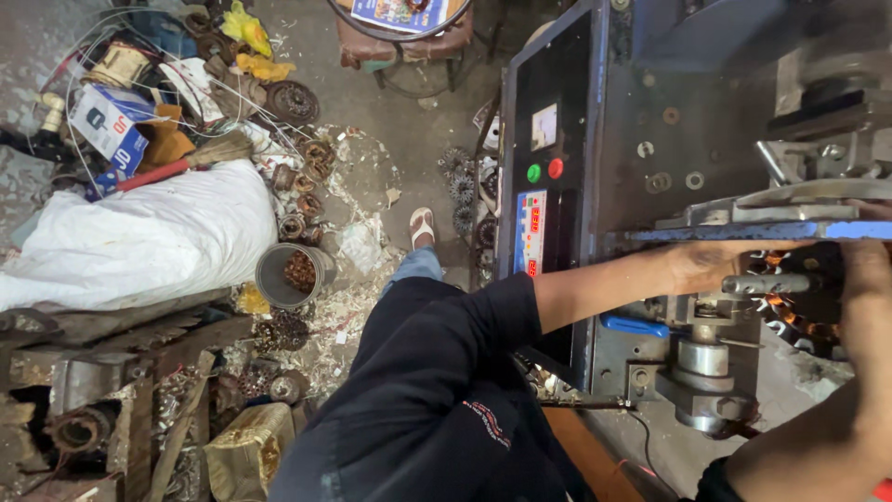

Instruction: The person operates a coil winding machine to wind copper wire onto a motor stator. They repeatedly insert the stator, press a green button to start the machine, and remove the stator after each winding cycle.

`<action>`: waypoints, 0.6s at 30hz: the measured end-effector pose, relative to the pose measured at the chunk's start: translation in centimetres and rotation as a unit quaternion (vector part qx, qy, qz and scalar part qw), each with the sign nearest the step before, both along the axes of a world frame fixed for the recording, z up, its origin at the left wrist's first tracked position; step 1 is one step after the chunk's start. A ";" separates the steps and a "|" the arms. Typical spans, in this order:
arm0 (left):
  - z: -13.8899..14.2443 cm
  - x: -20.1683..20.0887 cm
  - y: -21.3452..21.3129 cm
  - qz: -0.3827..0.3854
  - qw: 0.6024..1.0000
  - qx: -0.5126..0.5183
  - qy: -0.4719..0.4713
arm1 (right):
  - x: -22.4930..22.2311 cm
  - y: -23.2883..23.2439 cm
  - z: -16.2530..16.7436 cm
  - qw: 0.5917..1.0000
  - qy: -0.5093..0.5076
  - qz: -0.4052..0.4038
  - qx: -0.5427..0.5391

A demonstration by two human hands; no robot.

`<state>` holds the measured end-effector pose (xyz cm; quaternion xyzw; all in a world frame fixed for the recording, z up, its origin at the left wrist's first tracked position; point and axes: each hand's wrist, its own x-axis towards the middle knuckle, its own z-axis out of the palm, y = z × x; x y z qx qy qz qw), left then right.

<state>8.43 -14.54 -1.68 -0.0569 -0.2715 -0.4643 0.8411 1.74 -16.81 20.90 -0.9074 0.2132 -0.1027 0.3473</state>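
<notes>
1. Fingers of the left hand [715, 260] are hidden under a blue metal plate [743, 231], so I cannot tell whether they are open or gripping anything; only the wrist and forearm show.
2. Fingers of the right hand [864, 270] are also out of sight beneath the plate edge; their state cannot be told.
3. Between the two hands sits a dark motor stator [804, 302] with copper-coloured windings, just right of the left wrist and touching or just beside the right hand; its far part is covered by the plate.
4. A steel shaft [771, 283] crosses in front of the stator.
5. Left of the machine, the control panel [539, 186] carries one green and one red button.
6. Far left, a white sack [139, 232] lies on the littered floor.
</notes>
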 end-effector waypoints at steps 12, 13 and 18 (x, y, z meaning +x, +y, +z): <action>-0.5 0.0 -0.4 -0.011 1.000 0.011 0.022 | 0.2 0.6 0.1 1.000 0.007 -0.020 0.000; -0.4 -0.1 -0.4 0.002 0.999 -0.002 0.033 | 0.1 0.8 0.3 1.000 0.009 -0.029 -0.007; 0.4 -0.4 -1.3 -0.024 0.969 0.239 0.050 | 0.1 2.4 1.7 0.997 -0.067 0.011 -0.037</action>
